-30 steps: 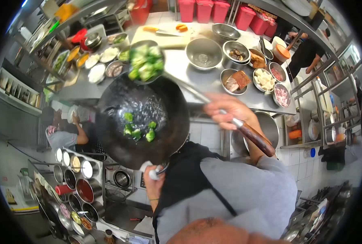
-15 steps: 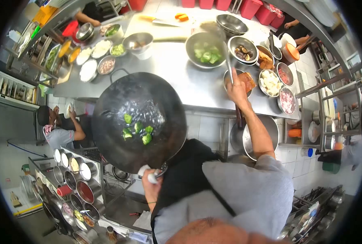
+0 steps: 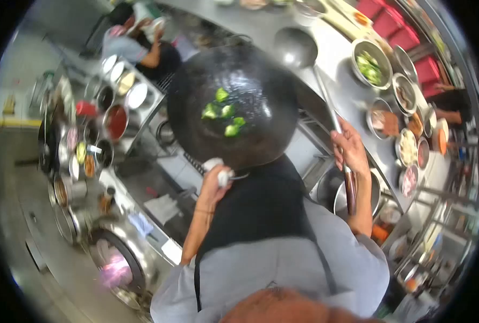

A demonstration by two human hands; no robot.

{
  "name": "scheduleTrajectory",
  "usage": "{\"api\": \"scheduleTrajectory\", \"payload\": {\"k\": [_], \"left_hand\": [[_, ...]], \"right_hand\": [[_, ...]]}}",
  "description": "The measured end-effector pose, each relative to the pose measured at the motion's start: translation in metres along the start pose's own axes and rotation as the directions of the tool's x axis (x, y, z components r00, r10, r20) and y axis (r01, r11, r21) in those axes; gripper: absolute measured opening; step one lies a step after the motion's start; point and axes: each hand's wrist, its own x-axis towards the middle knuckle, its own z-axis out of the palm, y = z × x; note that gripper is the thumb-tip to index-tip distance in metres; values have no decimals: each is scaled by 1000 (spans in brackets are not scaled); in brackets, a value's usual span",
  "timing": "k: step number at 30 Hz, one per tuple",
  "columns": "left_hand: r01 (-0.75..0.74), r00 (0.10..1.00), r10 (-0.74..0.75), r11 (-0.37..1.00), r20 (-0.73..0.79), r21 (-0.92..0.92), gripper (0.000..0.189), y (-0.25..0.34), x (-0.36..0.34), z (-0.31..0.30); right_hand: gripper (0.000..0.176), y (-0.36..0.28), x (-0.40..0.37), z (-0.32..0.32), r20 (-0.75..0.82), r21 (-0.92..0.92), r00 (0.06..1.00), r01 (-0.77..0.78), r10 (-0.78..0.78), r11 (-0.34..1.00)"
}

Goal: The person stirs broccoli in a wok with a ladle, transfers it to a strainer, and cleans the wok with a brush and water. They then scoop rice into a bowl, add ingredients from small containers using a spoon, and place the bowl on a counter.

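A large dark wok (image 3: 196, 81) is held up in front of the apron, with several pieces of green broccoli (image 3: 227, 111) lying on its shiny, wet-looking inside. My left hand (image 3: 213, 185) is closed round the wok's near handle, with a folded white cloth (image 3: 213, 163) between. In my right hand (image 3: 351, 146) is a long ladle (image 3: 327, 97), gripped along its shaft, its wooden end pointing back toward the forearm. The ladle's round bowl hangs beyond the wok's right rim, near the steel table (image 3: 336, 70).
On the table, a steel bowl of green vegetables (image 3: 369, 67) stands among several bowls of food. At left are sauce containers (image 3: 115, 119) and a burner with a pinkish flame (image 3: 115, 269). Another person (image 3: 132, 46) is at the upper left.
My view has swung toward the stove side. The wok has moved off the table's edge with the broccoli in it. The ladle has left the bowl of green vegetables and come closer to the wok.
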Motion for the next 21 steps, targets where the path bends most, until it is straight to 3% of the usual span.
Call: {"api": "scheduleTrajectory", "payload": {"k": [1,4,6,9,12,13,15,18,21], "left_hand": [[76,997,-75,997,-24,20,11,-1,2,-7],[4,997,1,998,-75,64,16,-16,-1,-11],[-35,998,39,996,-48,78,16,-22,2,-22],[0,999,4,997,-55,77,14,-23,2,-35],[90,996,-90,996,-5,24,11,-17,4,-37],[114,993,-114,993,-1,8,11,-19,5,-35],[130,992,-129,990,12,-47,11,-36,14,-40],[143,989,-142,990,-39,15,12,-52,13,-41],[193,980,-191,981,-62,27,13,-54,12,-44]], "right_hand": [[55,2,-2,14,39,-40,998,-50,52,998],[56,22,6,60,200,-204,963,-142,183,969],[57,54,24,85,189,-423,969,-63,156,904],[47,86,45,112,184,-492,981,38,61,870],[35,76,10,137,256,-406,926,-159,279,900],[36,86,1,141,311,-235,873,-311,375,921],[33,108,-11,145,433,-55,796,-445,423,894],[23,110,-22,143,561,173,672,-666,483,726],[26,105,-31,128,666,241,596,-741,448,627]]}}
